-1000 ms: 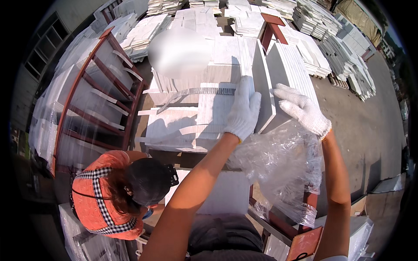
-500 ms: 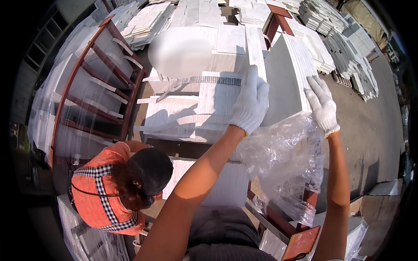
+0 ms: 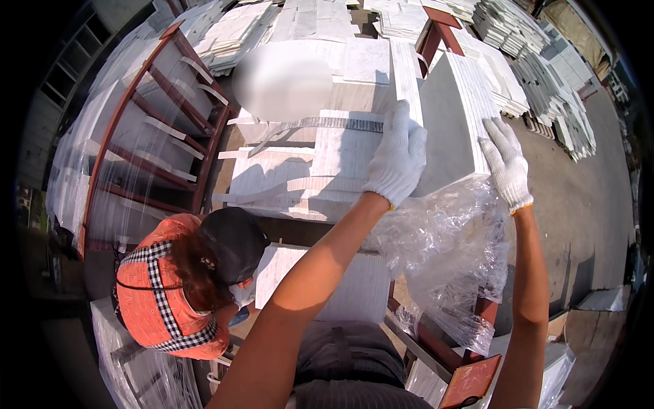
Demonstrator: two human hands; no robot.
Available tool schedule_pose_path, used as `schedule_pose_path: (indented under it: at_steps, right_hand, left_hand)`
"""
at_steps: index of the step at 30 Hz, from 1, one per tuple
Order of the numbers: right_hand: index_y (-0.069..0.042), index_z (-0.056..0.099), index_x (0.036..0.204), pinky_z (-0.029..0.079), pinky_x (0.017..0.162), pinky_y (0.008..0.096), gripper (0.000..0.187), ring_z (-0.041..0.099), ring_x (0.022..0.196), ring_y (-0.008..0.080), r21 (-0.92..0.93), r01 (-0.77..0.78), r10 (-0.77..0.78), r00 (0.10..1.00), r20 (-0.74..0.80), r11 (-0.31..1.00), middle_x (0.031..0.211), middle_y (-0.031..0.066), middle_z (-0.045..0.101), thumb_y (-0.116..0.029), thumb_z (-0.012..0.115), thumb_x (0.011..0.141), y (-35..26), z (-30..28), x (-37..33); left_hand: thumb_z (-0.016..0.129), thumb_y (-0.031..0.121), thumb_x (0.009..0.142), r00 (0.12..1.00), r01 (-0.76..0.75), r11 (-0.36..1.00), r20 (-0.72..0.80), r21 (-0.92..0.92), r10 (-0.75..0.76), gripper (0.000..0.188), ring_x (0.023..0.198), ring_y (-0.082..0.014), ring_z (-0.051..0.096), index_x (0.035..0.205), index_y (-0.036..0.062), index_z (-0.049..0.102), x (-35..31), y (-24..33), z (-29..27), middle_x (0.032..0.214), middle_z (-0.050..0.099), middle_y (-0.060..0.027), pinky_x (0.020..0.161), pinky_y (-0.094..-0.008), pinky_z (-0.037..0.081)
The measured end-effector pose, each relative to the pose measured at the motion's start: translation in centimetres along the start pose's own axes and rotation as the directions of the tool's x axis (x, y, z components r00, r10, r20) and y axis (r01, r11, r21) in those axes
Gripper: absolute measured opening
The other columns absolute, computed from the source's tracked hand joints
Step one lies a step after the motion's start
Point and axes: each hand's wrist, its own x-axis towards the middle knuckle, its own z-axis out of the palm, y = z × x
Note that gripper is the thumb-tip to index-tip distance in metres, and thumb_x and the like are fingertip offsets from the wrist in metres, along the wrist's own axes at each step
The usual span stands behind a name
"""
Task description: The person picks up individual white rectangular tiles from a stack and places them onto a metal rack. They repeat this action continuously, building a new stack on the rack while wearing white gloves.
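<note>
My left hand (image 3: 398, 153), in a white knit glove, lies with fingers extended against the near end of a narrow row of upright white stone slabs (image 3: 407, 75). My right hand (image 3: 506, 163), gloved the same way, rests with fingers stretched along the outer edge of another stack of upright slabs (image 3: 466, 95). A gap with a broad grey-white slab face separates the two hands. Crumpled clear plastic film (image 3: 449, 225) hangs below this stack. Left of my left hand, a pale strap (image 3: 327, 123) crosses further white slabs (image 3: 347, 153).
A co-worker in an orange top (image 3: 170, 293) and dark cap bends over at the lower left, beside a block of slabs (image 3: 347, 286) before me. A red-brown metal rack (image 3: 129, 129) stands at left. More slab piles (image 3: 552, 102) lie at the far right.
The co-worker has bent lower and turned, and a gloved hand now shows beside the near block. My hands keep nearly the same places on the slabs; the view has shifted slightly.
</note>
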Motion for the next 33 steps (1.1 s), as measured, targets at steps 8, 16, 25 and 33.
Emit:
schedule_pose_path:
  at_steps: [8,16,25,33]
  right_hand:
    - [-0.011,0.060,0.130,0.032,0.111,0.0400,0.042,0.044,0.132,0.0350,-0.009,0.027,-0.027,1.000,-0.005,1.000,0.140,0.0163,0.051,-0.033,0.058,0.094,-0.3,-0.1,0.6]
    - [-0.011,0.060,0.130,0.032,0.111,0.0394,0.041,0.043,0.133,0.0336,0.028,0.023,-0.023,1.000,0.005,0.999,0.140,0.0162,0.051,-0.031,0.058,0.095,0.0,0.4,0.4]
    - [-0.007,0.059,0.131,0.034,0.109,0.0348,0.041,0.047,0.131,0.0276,0.142,0.036,-0.038,0.999,0.013,0.989,0.138,0.0142,0.053,-0.028,0.058,0.095,1.8,1.3,0.7]
    - [-0.005,0.057,0.133,0.032,0.110,0.0344,0.044,0.044,0.134,0.0279,0.102,0.130,-0.135,0.990,0.049,0.986,0.141,0.0140,0.051,-0.031,0.054,0.098,5.0,1.9,0.3]
  left_hand:
    - [0.050,0.029,0.097,0.956,-0.206,0.892,-0.112,0.402,0.271,0.055,0.104,-0.0416,0.056,0.142,0.0027,0.033,1.1,-2.6,4.2,0.129,0.044,-0.0282,0.089,-0.0456,0.048]
    - [0.049,0.032,0.095,0.999,0.044,0.923,-0.038,0.383,-0.032,0.055,0.121,-0.0477,0.046,0.144,0.0112,0.033,0.7,1.1,8.1,0.142,0.036,-0.0296,0.098,-0.0528,0.042]
    - [0.051,0.034,0.094,0.996,0.068,0.923,-0.077,0.378,-0.042,0.065,0.125,-0.0487,0.045,0.148,0.0102,0.026,0.4,0.5,8.5,0.141,0.037,-0.0347,0.101,-0.0500,0.042]
    - [0.065,0.032,0.084,0.983,-0.051,0.873,-0.132,0.484,0.130,0.064,0.099,-0.0424,0.059,0.132,0.0019,0.035,-6.2,2.0,9.8,0.121,0.048,-0.0280,0.086,-0.0505,0.048]
